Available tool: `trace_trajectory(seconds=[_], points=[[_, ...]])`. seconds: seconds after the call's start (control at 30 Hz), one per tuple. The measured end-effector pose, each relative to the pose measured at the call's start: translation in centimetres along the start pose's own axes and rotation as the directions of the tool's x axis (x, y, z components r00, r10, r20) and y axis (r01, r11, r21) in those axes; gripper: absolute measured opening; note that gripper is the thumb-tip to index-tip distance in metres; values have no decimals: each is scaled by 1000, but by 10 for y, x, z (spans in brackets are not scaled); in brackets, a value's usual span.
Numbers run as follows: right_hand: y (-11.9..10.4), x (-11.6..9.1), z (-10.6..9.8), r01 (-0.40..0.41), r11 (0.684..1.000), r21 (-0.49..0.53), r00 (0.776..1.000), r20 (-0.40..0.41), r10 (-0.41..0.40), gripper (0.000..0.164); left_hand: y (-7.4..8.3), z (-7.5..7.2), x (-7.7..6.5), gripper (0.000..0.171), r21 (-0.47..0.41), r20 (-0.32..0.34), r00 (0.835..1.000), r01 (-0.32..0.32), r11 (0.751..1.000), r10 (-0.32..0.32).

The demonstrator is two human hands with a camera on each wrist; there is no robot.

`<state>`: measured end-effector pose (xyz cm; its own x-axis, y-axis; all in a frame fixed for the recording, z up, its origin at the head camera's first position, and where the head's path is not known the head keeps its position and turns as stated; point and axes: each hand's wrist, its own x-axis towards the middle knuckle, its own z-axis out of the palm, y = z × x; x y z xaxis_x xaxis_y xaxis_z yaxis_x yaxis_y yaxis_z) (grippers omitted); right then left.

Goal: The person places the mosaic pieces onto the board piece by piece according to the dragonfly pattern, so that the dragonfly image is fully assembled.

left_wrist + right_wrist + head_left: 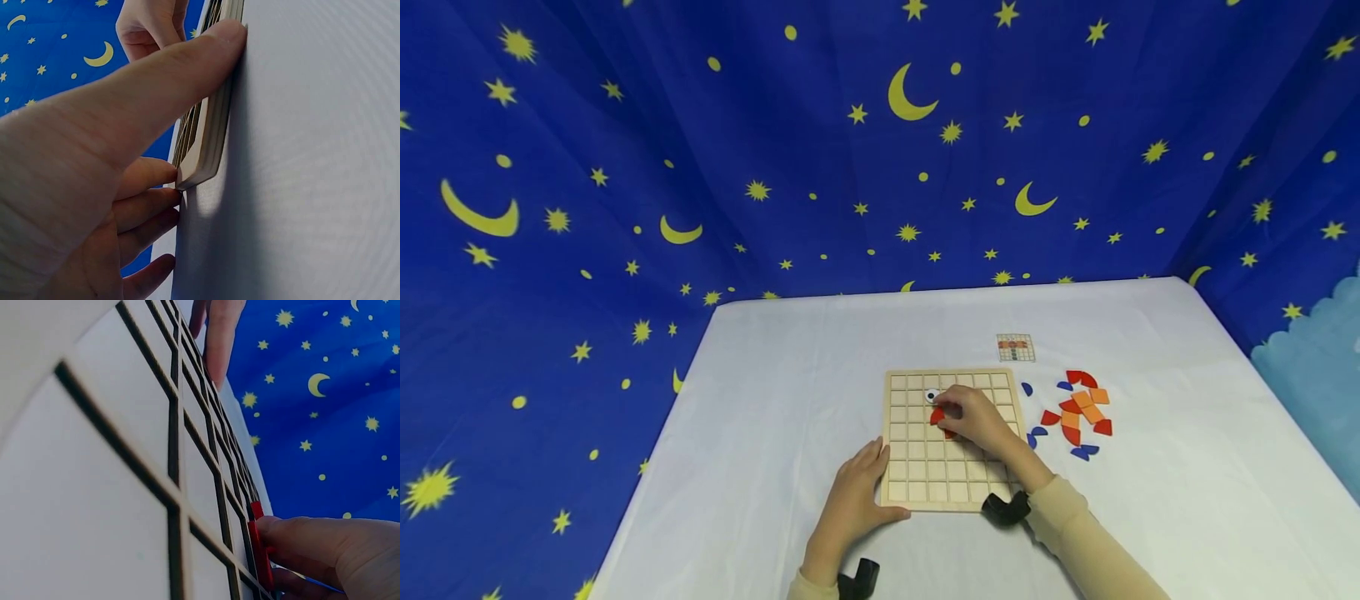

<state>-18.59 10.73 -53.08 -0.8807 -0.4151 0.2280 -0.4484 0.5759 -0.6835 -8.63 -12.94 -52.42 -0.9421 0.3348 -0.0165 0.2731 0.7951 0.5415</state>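
A wooden grid board (pixel 917 492) lies on the white table. My left hand (pixel 853 492) rests around its front left corner, the thumb (pixel 206 53) along the front edge and fairly straight fingers touching the left side. Over the upper middle of the grid, my right hand (pixel 976 417) pinches a red wedge-shaped piece (pixel 261 556) at the board's surface; the fingers partly hide it. Another red piece (pixel 937 415) sits in the grid beside the fingertips. Just above that is a round white piece (pixel 932 396) with a black dot, like an eye.
Right of the board lie several loose red wedges (pixel 1103 427), orange squares (pixel 1099 396) and blue pieces (pixel 1027 389). A small pattern card (pixel 1016 347) is behind the board. A blue star-print cloth (pixel 820 150) hangs behind the table (pixel 775 400).
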Motion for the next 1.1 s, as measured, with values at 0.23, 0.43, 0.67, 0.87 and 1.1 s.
trace_trajectory(seconds=[0.23, 0.43, 0.67, 0.87, 1.1], points=[[-2, 3, 1, 23, 1000, 1, 1000, -14, -23, 24, 0, -1, 1, 98, 12, -5, 1000, -8, 1000, 9], [-3, 4, 2, 14, 1000, -2, 1000, -25, -14, 23, 0, 0, 2, 99, 13, -9, 1000, -8, 1000, 8], [-1, 2, 5, 6, 1000, -1, 999, -36, -6, 22, 0, 0, 1, 98, 14, 0, 1000, -6, 1000, 6], [1, 1, 8, 32, 999, 7, 998, -57, -31, 20, 1, -1, 0, 98, 4, 7, 1000, 3, 1000, -3], [1, 1, 7, 25, 1000, 7, 998, -58, -24, 20, 1, 0, -1, 98, 0, 5, 1000, 4, 1000, -4]])
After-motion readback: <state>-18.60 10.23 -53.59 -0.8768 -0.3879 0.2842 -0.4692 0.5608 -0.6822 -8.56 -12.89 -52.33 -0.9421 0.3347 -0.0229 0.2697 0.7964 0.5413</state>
